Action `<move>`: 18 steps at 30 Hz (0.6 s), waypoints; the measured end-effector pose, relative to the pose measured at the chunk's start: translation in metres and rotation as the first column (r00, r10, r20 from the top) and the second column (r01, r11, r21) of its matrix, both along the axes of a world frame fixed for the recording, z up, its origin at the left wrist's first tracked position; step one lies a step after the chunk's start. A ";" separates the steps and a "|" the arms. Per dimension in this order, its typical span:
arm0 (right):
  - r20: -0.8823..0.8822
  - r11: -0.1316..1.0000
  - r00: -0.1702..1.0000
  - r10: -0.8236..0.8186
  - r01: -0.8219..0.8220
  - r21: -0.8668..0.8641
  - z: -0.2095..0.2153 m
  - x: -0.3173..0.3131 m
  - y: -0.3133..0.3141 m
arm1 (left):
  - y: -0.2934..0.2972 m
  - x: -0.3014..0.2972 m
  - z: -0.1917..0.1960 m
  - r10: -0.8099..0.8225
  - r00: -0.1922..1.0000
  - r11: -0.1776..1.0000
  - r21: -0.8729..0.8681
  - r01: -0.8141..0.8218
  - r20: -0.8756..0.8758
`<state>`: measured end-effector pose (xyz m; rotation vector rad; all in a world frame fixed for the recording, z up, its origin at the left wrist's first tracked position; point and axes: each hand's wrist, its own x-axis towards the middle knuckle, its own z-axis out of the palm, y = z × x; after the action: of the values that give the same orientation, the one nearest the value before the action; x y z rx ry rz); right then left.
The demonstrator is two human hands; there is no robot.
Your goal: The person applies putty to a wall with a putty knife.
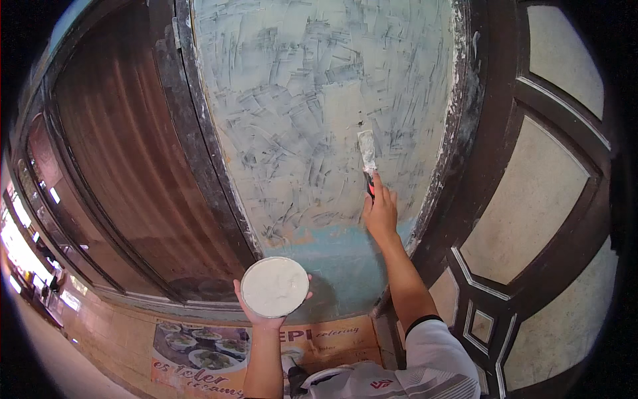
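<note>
White sleeve fabric fills the lower middle of the frame, and both bare forearms rise from it. At lower centre the left hand [264,312] is spread flat beneath a round plate [274,286], fingers curling up at its rim, with pale putty [276,282] heaped across the top. Right of centre the right hand [380,213] is closed around the red-and-black handle of a putty knife [367,158], forefinger laid along it; the pale blade points up and rests against the wall panel [319,100].

That panel takes up the upper middle of the frame, skimmed in pale grey with crossing strokes, while a blue-and-orange strip along its bottom looks uncoated. Dark wooden framing [199,153] borders it on the left, and a dark door with pale insets [531,199] stands at the right. A printed banner [199,356] lies at lower left.

Doing this pass well probably means keeping the blade at a low angle, pressing evenly, overlapping neighbouring strokes, and holding the plate level and near the knife.
</note>
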<state>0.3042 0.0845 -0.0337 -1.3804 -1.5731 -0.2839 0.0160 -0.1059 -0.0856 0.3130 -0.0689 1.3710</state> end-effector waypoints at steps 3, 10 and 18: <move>-0.010 0.973 0.989 0.147 -0.143 0.179 -0.015 0.006 0.003 | -0.001 0.001 0.002 -0.009 1.000 1.000 0.003 0.009 0.012; 0.012 0.968 0.983 0.183 -0.183 0.170 0.009 0.007 0.017 | 0.000 0.000 -0.001 -0.012 1.000 1.000 0.010 0.012 0.016; 0.024 0.955 0.973 0.232 -0.232 0.183 -0.007 0.007 0.009 | -0.005 -0.003 -0.002 -0.010 0.999 1.000 -0.009 0.011 0.049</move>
<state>0.3110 0.0936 -0.0409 -1.0424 -1.6488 -0.2802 0.0129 -0.1112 -0.0878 0.2706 -0.1047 1.3686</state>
